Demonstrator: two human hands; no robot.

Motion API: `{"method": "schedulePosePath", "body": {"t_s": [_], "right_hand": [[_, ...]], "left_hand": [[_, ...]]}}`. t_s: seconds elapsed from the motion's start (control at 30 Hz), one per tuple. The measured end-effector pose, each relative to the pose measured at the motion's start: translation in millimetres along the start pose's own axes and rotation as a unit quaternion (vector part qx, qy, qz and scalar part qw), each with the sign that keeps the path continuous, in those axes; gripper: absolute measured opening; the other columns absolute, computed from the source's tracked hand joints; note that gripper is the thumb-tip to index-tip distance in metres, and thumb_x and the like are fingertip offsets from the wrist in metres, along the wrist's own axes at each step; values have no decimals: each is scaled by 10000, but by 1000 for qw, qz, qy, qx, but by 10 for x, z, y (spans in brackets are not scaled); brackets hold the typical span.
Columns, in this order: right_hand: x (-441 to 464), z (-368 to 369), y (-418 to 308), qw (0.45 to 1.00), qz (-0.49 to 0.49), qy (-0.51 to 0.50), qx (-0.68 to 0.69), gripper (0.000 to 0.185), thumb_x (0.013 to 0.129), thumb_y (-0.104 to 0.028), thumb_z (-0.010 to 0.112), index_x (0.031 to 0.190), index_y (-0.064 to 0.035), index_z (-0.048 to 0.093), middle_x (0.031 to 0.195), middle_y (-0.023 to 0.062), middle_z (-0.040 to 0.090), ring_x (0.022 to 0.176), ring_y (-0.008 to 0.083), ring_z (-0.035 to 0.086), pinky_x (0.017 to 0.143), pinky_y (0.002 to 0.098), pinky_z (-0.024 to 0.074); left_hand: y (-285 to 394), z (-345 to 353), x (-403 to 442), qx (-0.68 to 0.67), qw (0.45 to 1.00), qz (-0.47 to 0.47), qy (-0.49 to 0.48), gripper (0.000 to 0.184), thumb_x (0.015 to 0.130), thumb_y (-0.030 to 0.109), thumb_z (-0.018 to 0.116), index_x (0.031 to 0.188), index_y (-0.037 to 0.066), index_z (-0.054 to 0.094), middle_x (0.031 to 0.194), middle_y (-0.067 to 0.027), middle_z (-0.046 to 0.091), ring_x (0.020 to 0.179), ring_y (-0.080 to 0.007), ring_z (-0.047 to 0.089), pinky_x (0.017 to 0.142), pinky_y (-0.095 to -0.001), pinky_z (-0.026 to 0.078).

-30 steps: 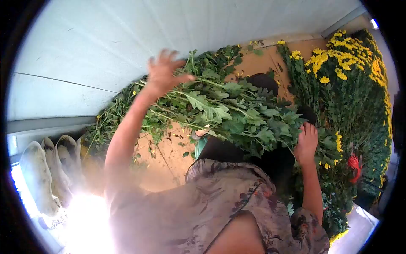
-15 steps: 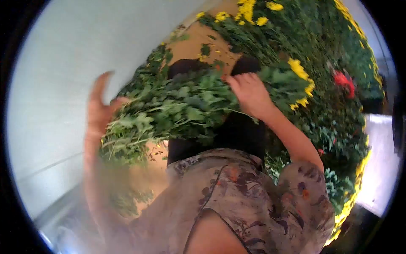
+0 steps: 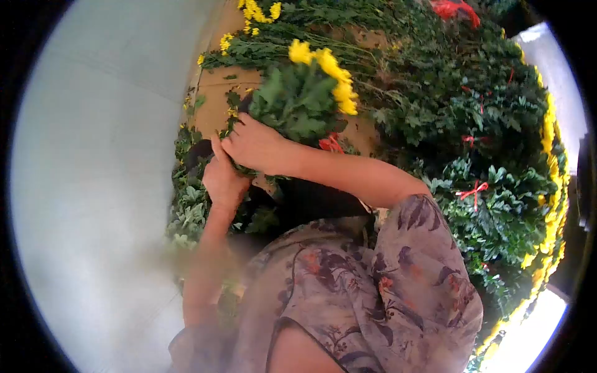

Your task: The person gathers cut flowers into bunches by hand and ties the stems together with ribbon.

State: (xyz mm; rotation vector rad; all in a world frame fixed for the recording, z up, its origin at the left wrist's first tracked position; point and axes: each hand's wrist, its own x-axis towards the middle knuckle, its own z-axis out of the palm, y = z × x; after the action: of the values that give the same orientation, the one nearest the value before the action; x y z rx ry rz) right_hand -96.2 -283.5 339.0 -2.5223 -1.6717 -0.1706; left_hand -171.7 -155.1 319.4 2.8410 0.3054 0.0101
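A bunch of yellow chrysanthemums [image 3: 301, 102] lies across my lap with its yellow heads pointing up and to the right. My right hand [image 3: 258, 144] is wrapped around its leafy stems below the heads. Against it, my left hand [image 3: 225, 180] is closed on the lower stems, its fingers partly hidden. Red ties [image 3: 331, 143] show just under my right forearm, near the bunch.
Many bunches of leafy chrysanthemums [image 3: 460, 118] are piled on the right, several tied with red string [image 3: 476, 191]. More loose stems [image 3: 298, 43] lie ahead on brown cardboard [image 3: 227, 78]. A pale wall or sheet [image 3: 99, 174] rises on the left.
My left hand has come in from the far left to meet my right hand. The bunch has turned and moved left, flower heads now pointing upward. The view has shifted.
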Motion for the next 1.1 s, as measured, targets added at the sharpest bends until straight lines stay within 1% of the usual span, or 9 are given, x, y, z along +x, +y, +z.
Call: {"method": "schedulePosePath", "body": {"t_s": [0.17, 0.2, 0.27, 0.4, 0.47, 0.53, 0.67, 0.73, 1.1], "right_hand": [[-131, -117, -362, 991, 52, 123, -8, 249, 733, -168, 607, 950, -49, 580, 923, 82, 590, 1049, 254, 536, 978, 465, 333], [-224, -187, -457, 977, 16, 205, 64, 233, 732, -172, 598, 940, -67, 581, 931, 89, 583, 1077, 259, 521, 981, 453, 342], [-521, -411, -521, 925, -29, 363, 106, 185, 730, -171, 574, 905, -113, 578, 893, 58, 567, 991, 236, 544, 865, 367, 448], [-1404, 59, -180, 928, 128, 264, 231, 118, 712, -189, 651, 809, -124, 638, 662, 24, 559, 605, 234, 569, 612, 325, 494], [-1850, 490, 31, 726, 429, 234, 484, 243, 846, -247, 631, 953, -29, 639, 866, 141, 653, 805, 267, 642, 649, 350, 513], [-2147, 807, 156, 567, 522, 307, 559, 278, 884, -253, 608, 996, 1, 629, 860, 103, 649, 822, 198, 640, 647, 316, 508], [-2108, 1011, 455, 582, 547, 263, 541, 326, 906, -275, 592, 1044, 19, 619, 887, 67, 643, 814, 150, 628, 642, 297, 515], [-1772, 852, 527, 472, 521, 315, 638, 335, 894, -274, 604, 1051, 22, 616, 903, 69, 646, 758, 141, 623, 620, 272, 512], [-1344, 1188, 707, 411, 526, 265, 695, 327, 835, -271, 678, 1042, -21, 634, 813, 30, 620, 584, 110, 548, 511, 254, 475]], "left_hand": [[74, 69, 11, 63, 995, -57, -56, 772, 722, 339, 694, 1344, 62, 332, 813, -113, 637, 763, -332, 624, 675, -416, 492], [310, 132, -110, 263, 954, -23, 145, 655, 771, 310, 650, 1318, 77, 376, 894, -111, 635, 812, -315, 622, 697, -402, 492], [-142, -36, 72, -28, 999, 20, -13, 559, 700, 215, 708, 1191, 62, 487, 893, -91, 655, 818, -255, 623, 733, -364, 490], [-510, -347, 165, -244, 960, -26, -134, 500, 543, 21, 783, 1014, 2, 616, 886, -80, 672, 826, -185, 617, 769, -324, 486], [-452, -563, 125, -339, 929, -59, -136, 507, 542, 8, 769, 1025, -4, 614, 898, -73, 665, 833, -187, 612, 779, -325, 485], [-543, -666, 61, -430, 887, -97, -135, 514, 541, -5, 755, 1035, -9, 612, 909, -67, 658, 840, -190, 608, 790, -327, 485], [-872, -760, -46, -483, 860, -119, -112, 648, 502, -3, 765, 1121, 12, 575, 1018, -51, 618, 919, -190, 583, 835, -331, 472], [-932, -808, -89, -493, 852, -128, -122, 752, 473, 13, 784, 1183, 16, 535, 1083, -52, 593, 984, -199, 564, 865, -343, 461], [-760, -759, -343, -556, 810, -136, -127, 664, 543, 15, 649, 1194, 18, 518, 1045, -87, 603, 921, -239, 592, 809, -349, 498]]}}
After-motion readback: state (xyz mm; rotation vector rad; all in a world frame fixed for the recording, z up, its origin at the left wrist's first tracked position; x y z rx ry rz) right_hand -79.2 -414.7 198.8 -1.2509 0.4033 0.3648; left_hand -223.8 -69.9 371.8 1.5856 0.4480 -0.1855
